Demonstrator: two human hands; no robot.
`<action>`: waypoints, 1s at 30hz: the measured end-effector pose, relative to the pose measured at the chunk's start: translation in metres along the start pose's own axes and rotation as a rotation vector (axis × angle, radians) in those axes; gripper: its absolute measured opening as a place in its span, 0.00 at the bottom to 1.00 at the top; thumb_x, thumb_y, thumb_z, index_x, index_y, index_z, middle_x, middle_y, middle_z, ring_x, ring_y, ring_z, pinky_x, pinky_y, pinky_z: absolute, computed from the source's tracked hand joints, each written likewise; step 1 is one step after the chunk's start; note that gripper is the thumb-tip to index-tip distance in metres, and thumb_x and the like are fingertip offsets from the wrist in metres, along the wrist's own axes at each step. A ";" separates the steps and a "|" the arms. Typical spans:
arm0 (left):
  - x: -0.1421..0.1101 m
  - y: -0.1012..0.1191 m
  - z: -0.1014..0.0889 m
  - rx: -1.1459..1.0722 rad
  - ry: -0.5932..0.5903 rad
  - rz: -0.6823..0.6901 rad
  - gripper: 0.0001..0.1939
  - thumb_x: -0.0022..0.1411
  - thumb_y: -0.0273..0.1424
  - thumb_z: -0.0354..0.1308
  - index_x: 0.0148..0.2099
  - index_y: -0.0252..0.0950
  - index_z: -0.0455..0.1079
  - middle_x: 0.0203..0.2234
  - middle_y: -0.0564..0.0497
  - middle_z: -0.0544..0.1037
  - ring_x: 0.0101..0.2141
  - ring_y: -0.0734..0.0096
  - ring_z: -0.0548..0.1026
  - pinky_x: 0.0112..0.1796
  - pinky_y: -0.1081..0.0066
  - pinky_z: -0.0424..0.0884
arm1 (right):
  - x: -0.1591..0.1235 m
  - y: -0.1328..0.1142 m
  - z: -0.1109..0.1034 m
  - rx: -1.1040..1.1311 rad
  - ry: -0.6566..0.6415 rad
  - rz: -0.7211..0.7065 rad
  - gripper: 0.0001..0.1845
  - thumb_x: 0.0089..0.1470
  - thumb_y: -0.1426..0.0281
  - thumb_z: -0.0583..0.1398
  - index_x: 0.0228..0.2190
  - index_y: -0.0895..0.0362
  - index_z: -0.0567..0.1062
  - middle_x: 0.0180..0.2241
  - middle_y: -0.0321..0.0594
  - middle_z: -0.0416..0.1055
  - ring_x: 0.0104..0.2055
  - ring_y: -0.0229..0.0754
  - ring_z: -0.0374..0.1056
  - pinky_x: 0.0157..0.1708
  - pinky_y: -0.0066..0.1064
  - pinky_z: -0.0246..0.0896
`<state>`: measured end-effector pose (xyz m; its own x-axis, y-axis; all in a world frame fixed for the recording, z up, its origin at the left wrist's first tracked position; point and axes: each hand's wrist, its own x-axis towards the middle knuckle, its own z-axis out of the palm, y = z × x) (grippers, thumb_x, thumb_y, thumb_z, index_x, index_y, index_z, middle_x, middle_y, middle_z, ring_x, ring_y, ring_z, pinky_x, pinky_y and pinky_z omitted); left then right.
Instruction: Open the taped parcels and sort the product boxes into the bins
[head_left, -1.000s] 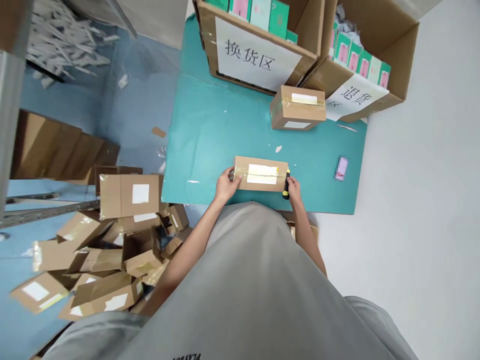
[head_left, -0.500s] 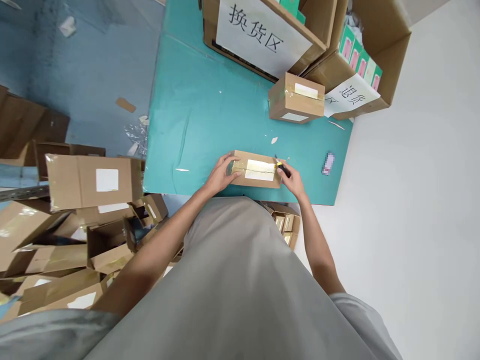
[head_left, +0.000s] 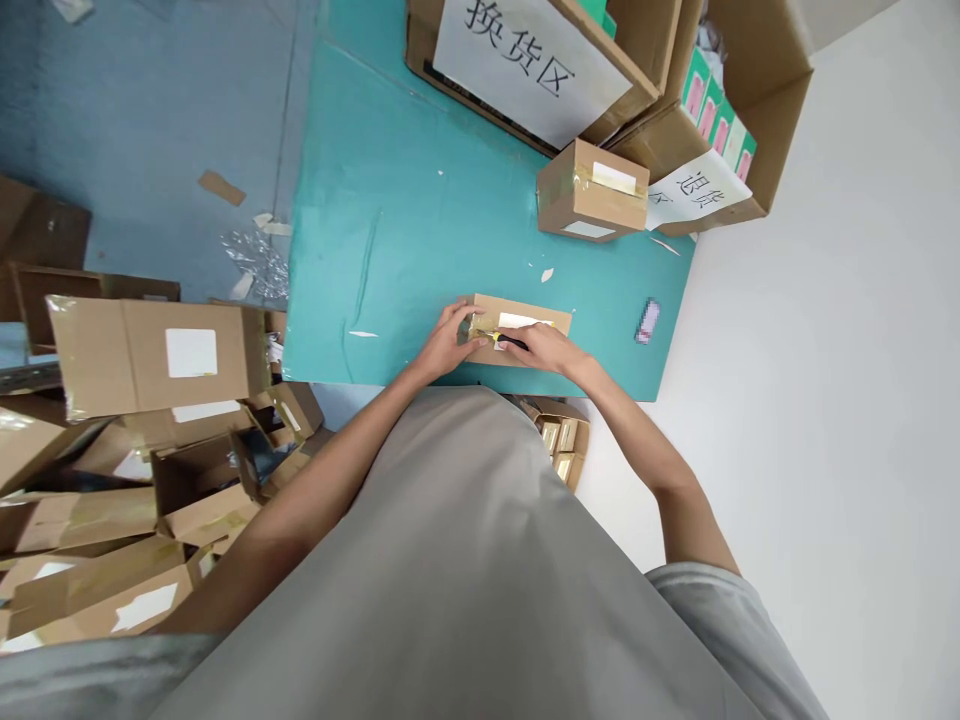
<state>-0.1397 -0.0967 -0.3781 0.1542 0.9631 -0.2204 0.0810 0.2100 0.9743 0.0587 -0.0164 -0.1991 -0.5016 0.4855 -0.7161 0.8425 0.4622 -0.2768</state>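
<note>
"Head view, from the left: what is shown first?"

"Cardboard boxes (head_left: 150, 350), several of them open, are heaped beside the teal tabletop (head_left: 420, 240)."

"How are the hands placed?"

"The left hand (head_left: 445, 347) is set round the left end of the small cardboard box (head_left: 489, 316), which is held between thumb and spread fingers. That box is laid near the front edge of the tabletop, and its top is marked with a white label (head_left: 517, 321)."

"And on the other side?"

"A black and yellow cutter (head_left: 513, 342) is gripped in the right hand (head_left: 549, 347), by which part of the label is covered. Its tip is pointed left, over the taped end; whether the tape is touched cannot be told."

"What is seen beyond?"

"A large carton (head_left: 421, 35), to which a sign reading 换货区 is fixed, is placed at the back. Next, a taped box (head_left: 559, 190) is set just in front of the cartons; a pixelated object (head_left: 647, 321) is laid near the right edge. Farthest right, green and pink packs (head_left: 712, 118) are lined up in a second carton (head_left: 776, 90)."
</note>
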 end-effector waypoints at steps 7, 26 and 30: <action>0.002 0.002 -0.002 0.006 -0.016 -0.002 0.31 0.63 0.35 0.72 0.68 0.46 0.74 0.69 0.43 0.69 0.74 0.47 0.65 0.74 0.50 0.64 | 0.007 0.003 -0.003 0.005 -0.020 -0.006 0.26 0.79 0.57 0.54 0.69 0.49 0.78 0.49 0.44 0.87 0.48 0.51 0.80 0.45 0.33 0.60; -0.002 0.002 -0.001 -0.022 0.019 -0.042 0.32 0.65 0.42 0.71 0.69 0.47 0.74 0.71 0.43 0.69 0.72 0.47 0.67 0.64 0.53 0.76 | 0.038 -0.001 -0.022 -0.059 -0.138 -0.070 0.22 0.80 0.62 0.54 0.60 0.55 0.84 0.49 0.46 0.87 0.47 0.48 0.80 0.43 0.33 0.59; -0.005 -0.002 0.002 -0.033 0.063 -0.061 0.33 0.65 0.47 0.70 0.69 0.46 0.74 0.70 0.42 0.70 0.69 0.48 0.72 0.62 0.56 0.78 | 0.040 0.023 -0.012 -0.057 -0.123 -0.069 0.23 0.79 0.61 0.55 0.57 0.57 0.85 0.47 0.48 0.87 0.48 0.49 0.80 0.43 0.33 0.62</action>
<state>-0.1390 -0.1018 -0.3786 0.0874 0.9567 -0.2775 0.0556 0.2735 0.9603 0.0556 0.0223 -0.2260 -0.5275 0.3580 -0.7704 0.7923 0.5346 -0.2940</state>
